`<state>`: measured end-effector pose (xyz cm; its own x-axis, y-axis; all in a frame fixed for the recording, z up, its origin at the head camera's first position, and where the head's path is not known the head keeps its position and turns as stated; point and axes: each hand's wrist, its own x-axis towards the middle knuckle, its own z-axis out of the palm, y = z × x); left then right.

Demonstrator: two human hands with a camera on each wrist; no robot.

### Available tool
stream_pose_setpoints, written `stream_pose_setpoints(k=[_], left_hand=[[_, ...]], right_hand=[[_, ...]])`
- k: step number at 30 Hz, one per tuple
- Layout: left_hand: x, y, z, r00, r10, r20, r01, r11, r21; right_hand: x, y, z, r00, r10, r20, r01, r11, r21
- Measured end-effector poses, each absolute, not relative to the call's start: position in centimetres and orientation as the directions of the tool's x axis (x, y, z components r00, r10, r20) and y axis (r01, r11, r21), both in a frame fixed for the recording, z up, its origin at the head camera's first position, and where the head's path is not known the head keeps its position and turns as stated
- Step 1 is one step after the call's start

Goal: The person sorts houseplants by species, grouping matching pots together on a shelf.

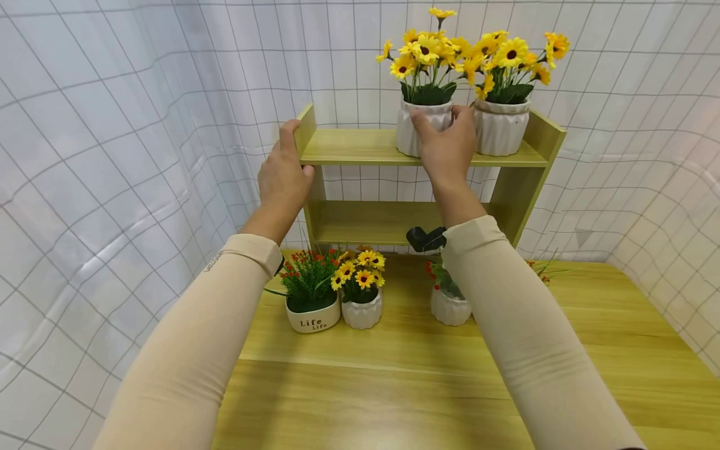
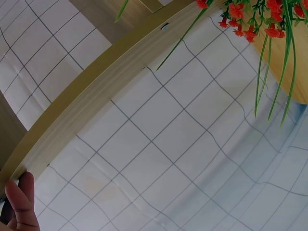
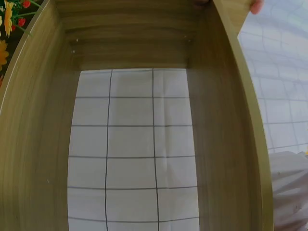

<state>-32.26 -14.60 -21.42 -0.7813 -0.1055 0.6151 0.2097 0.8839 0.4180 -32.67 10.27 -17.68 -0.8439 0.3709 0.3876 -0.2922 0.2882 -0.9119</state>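
Observation:
A small wooden shelf (image 1: 360,147) stands at the back of the table. My left hand (image 1: 283,175) grips its left side panel near the top; the left wrist view shows those fingers (image 2: 21,199) against the panel's edge. On the top board, my right hand (image 1: 448,147) holds a white flower pot (image 1: 407,131) of yellow flowers, thumb in front and fingers at its right side. A second white flower pot (image 1: 500,129) with similar flowers stands just to the right. Part of a white pot (image 3: 288,192) shows at the right wrist view's edge.
Below, a "Life" planter (image 1: 313,317) with red flowers stands beside a white pot (image 1: 362,312) of yellow flowers. Another white pot (image 1: 450,309) is partly behind my right sleeve. A black object (image 1: 425,239) shows above it. Gridded white curtain (image 1: 112,156) surrounds the wooden table (image 1: 365,400).

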Motion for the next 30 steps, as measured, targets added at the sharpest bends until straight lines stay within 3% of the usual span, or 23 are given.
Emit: stream_pose_setpoints(k=[7, 14, 20, 30], left_hand=[[-32.3, -14.7, -21.6, -0.774, -0.103, 0.625, 0.215, 0.886, 0.411], [-32.4, -14.7, -21.6, -0.77, -0.102, 0.63, 0.218, 0.886, 0.41], [-32.3, -14.6, -21.5, -0.78, -0.109, 0.616, 0.207, 0.884, 0.419], [-32.3, -14.6, -21.4, -0.789, -0.117, 0.604, 0.193, 0.885, 0.423]], right_hand=[[-30.0, 10.4, -19.7, -0.749, 0.379, 0.544, -0.474, 0.267, -0.839], [-25.7, 9.2, -24.5, -0.668, 0.354, 0.655, -0.632, 0.195, -0.75], [-21.6, 7.7, -29.1, -0.722, 0.318, 0.614, -0.61, 0.126, -0.782], [-21.1, 6.0, -40.0, -0.867, 0.264, 0.423, -0.405, 0.121, -0.906]])
